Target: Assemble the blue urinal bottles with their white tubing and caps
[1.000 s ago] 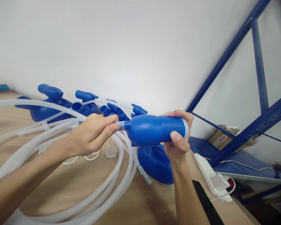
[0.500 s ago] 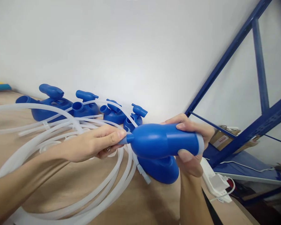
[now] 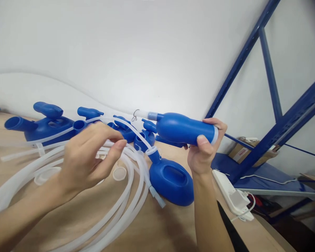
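Note:
My right hand grips a blue urinal funnel near its wide, pale-rimmed end. A clear sleeve joins the funnel's narrow nozzle to a translucent tube that arcs off to the left. My left hand is apart from the funnel, above the coiled hoses, with bent fingers, a gap between thumb and forefinger, and nothing held. Below the funnel stands a blue urinal bottle, a thin hose entering its white-capped neck.
Several blue urinal bottles with funnels on top line the wall. Coiled white hoses and a white cap lie on the wooden table. A power strip sits at the right edge, beside a blue metal shelf.
My left hand has let go of the nozzle end and moved left. My right hand has raised the funnel slightly, and its attached tube now shows against the wall.

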`<state>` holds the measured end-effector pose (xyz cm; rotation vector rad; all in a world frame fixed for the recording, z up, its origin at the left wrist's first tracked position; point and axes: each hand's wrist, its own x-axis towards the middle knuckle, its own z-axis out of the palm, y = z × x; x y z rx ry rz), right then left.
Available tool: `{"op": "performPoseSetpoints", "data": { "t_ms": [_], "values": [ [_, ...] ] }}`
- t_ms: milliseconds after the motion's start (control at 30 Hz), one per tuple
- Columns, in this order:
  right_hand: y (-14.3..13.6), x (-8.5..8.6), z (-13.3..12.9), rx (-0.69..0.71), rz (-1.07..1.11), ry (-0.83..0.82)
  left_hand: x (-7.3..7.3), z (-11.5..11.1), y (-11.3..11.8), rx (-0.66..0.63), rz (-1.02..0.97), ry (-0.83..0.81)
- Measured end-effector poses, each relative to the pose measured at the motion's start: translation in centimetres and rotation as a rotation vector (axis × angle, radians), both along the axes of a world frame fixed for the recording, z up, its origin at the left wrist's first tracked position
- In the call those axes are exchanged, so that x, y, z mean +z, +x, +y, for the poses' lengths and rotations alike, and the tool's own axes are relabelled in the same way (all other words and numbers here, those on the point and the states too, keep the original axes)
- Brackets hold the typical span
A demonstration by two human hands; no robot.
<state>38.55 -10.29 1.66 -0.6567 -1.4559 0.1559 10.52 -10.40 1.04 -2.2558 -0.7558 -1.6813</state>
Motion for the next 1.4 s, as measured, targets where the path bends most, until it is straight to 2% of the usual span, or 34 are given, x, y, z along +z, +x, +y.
{"op": "performPoseSetpoints", "data": {
  "t_ms": [67, 167, 300, 400, 533, 800, 967, 1233, 1400],
  "values": [
    [-0.4, 0.1, -0.1, -0.007, 0.134, 0.08, -0.4, 0.7, 0.1, -0.023, 0.061, -0.236],
    [-1.3, 0.1, -0.3, 0.022, 0.137, 0.085, -0.6, 2.0, 0.2, -0.114, 0.028, -0.551],
    [-1.9, -0.4, 0.1, -0.021, 0.002, 0.116, -0.7, 2.8, 0.3, -0.313, -0.077, -0.7],
    [-2.2, -0.8, 0.7, -0.032, -0.066, 0.138, -0.8, 2.8, 0.5, -0.376, -0.123, -0.757],
    [-2.3, -1.1, 1.1, 0.025, -0.042, 0.129, -0.9, 3.0, 0.5, -0.469, -0.208, -0.801],
    [-2.4, -1.3, 1.1, 0.117, 0.009, 0.106, -1.2, 3.6, 0.2, -0.625, -0.236, -0.795],
    [-2.7, -1.3, 1.0, 0.141, 0.028, 0.088, -1.1, 3.3, 0.3, -0.629, -0.25, -0.823],
    [-4.0, -1.7, 1.1, 0.152, -0.035, 0.103, -1.8, 2.9, 0.7, -0.683, -0.325, -0.748],
    [-4.6, -2.2, 1.4, 0.228, -0.099, 0.159, -1.8, 2.1, 1.4, -0.717, -0.477, -0.844]
  ]
}}
